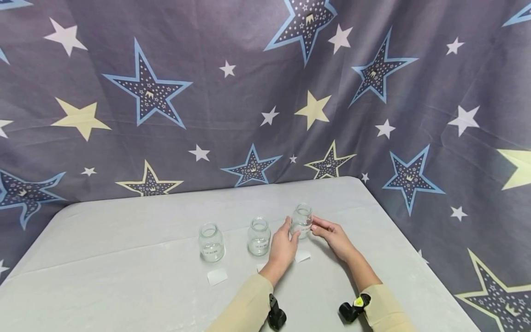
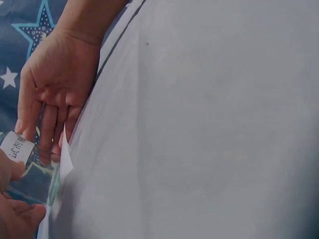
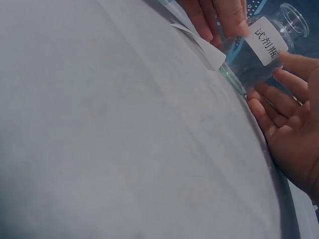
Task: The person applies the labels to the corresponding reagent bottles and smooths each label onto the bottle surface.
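A clear glass reagent bottle [image 1: 303,220] with a wide neck stands upright on the table between both hands. Its white label [image 3: 266,41] carries printed Chinese characters and faces the person. My left hand [image 1: 283,247] holds the bottle's left side, the thumb at the label's edge. On the other side my right hand [image 1: 335,238] has thumb and fingers round the glass, its thumb at the label's right end. In front of the bottle lies a small white paper [image 1: 303,256], one edge lifted.
Two similar labelled bottles, a middle one [image 1: 259,237] and a left one [image 1: 211,243], stand in a row to the left. White paper [image 1: 217,276] lies before the left bottle; another piece [image 1: 260,267] is partly hidden by the left arm. A star-patterned curtain [image 1: 199,115] borders the table [image 1: 124,276].
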Demonstrator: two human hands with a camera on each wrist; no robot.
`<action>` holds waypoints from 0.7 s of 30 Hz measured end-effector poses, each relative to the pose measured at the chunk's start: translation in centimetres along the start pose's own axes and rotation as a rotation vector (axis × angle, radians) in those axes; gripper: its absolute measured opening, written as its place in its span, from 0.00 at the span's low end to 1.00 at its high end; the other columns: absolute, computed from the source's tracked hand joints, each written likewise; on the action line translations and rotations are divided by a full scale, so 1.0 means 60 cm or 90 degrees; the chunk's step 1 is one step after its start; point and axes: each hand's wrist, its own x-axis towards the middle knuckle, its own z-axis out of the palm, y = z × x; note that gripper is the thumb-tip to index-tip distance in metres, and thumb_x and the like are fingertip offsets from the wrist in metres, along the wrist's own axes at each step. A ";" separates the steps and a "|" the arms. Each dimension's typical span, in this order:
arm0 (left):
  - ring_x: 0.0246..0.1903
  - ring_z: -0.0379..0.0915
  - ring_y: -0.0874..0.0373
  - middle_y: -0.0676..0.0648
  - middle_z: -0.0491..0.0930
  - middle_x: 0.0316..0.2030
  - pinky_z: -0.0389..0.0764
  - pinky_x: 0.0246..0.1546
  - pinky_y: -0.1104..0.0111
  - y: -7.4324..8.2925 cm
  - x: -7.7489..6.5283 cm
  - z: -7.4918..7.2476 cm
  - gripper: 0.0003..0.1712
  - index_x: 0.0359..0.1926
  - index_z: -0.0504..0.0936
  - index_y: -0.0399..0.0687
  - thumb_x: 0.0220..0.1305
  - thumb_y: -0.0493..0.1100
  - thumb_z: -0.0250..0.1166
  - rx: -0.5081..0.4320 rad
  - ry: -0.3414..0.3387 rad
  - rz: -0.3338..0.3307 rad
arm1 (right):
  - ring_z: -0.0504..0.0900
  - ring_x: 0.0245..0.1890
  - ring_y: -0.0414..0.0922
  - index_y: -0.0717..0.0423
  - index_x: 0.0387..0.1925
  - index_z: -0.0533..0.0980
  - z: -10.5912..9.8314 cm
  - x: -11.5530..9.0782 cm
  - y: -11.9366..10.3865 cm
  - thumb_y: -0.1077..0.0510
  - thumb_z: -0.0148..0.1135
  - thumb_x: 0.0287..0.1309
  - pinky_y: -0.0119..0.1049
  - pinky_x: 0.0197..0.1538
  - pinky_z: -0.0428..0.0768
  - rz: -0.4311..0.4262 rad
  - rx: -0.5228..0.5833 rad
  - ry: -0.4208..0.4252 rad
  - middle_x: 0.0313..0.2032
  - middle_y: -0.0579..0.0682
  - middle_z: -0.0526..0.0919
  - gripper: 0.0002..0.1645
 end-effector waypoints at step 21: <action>0.60 0.68 0.44 0.36 0.70 0.60 0.69 0.60 0.57 0.000 -0.002 -0.007 0.27 0.63 0.65 0.32 0.68 0.43 0.54 -0.022 0.008 0.026 | 0.81 0.41 0.32 0.70 0.61 0.65 0.005 0.000 -0.002 0.56 0.58 0.62 0.28 0.49 0.78 0.000 0.081 0.020 0.61 0.66 0.69 0.31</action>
